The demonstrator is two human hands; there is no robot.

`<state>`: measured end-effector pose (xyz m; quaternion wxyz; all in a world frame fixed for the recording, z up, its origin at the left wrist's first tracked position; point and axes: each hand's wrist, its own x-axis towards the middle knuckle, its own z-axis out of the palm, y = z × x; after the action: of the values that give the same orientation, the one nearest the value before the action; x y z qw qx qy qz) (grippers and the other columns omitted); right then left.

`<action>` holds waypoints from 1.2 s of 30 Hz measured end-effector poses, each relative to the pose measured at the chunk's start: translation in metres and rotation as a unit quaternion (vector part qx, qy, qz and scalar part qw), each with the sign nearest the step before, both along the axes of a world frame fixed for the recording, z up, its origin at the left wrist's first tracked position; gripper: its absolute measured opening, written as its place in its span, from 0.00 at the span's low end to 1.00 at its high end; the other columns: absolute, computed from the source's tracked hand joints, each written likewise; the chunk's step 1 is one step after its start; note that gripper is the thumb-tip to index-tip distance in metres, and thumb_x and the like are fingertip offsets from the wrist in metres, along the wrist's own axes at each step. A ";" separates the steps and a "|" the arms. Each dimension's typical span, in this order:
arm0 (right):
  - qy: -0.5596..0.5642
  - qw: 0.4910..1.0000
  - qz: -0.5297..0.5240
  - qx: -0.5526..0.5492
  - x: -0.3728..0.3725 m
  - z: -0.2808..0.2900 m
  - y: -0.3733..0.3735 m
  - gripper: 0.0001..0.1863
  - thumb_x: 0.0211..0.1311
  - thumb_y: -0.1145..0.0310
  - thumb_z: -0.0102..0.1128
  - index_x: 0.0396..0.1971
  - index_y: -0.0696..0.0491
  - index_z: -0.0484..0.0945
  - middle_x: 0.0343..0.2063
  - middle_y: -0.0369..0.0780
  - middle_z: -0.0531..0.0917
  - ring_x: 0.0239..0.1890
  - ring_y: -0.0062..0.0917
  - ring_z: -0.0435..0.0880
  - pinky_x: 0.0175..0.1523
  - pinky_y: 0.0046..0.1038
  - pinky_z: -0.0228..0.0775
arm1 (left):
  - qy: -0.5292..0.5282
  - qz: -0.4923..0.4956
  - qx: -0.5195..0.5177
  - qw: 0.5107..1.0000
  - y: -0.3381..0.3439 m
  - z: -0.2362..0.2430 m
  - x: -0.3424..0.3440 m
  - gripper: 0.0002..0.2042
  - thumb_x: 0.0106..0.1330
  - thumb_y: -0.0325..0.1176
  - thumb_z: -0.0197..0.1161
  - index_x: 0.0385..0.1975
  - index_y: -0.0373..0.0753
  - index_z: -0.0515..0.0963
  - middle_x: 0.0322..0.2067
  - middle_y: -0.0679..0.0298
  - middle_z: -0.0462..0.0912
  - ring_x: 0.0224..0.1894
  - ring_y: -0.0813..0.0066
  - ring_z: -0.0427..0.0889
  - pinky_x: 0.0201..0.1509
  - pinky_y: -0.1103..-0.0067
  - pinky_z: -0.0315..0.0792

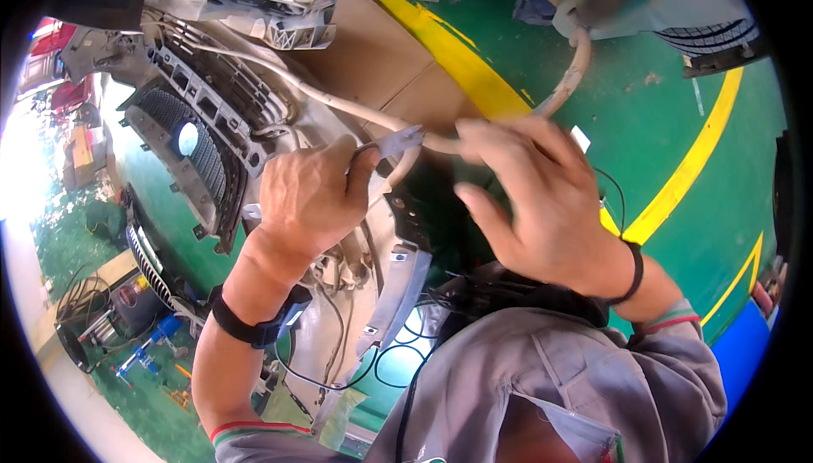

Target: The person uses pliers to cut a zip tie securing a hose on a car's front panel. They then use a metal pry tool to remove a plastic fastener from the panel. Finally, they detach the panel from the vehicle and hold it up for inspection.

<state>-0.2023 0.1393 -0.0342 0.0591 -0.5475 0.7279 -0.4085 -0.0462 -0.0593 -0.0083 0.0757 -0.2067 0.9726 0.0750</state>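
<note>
My left hand (309, 188) is closed around a small, flat grey piece (400, 141) with a ragged end, which sticks out past the thumb. I cannot tell its material. My right hand (542, 201) is to the right of it, slightly blurred, with the thumb and fingers apart and nothing visible in it. A beige tube (326, 101) runs behind both hands, from the upper left toward the right fingertips. Below the left hand lies a pale, dusty vehicle body part (347, 336) with cables along it.
A dark grille (207, 154) in a grey frame stands at the left. Brown cardboard (373, 57) lies on the green floor beyond the tube, beside a yellow line (461, 65). Tools and blue clamps (148, 357) are on the floor at lower left. A thin black cable (622, 196) hangs near my right wrist.
</note>
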 end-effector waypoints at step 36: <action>0.014 0.989 0.134 0.061 0.002 -0.079 -0.008 0.07 0.53 0.68 0.69 0.27 0.53 0.80 0.14 0.39 0.76 0.19 0.37 0.78 0.26 0.38 0.68 | -0.180 0.084 0.140 0.970 0.019 0.013 -0.021 0.18 0.71 0.42 0.62 0.23 0.36 0.82 0.24 0.47 0.83 0.30 0.41 0.82 0.37 0.55 0.75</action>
<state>-0.1999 0.1308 -0.1130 0.1366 -0.6410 0.6723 -0.3442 -0.0674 -0.0399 0.0050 0.2707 -0.2854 0.9020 0.1780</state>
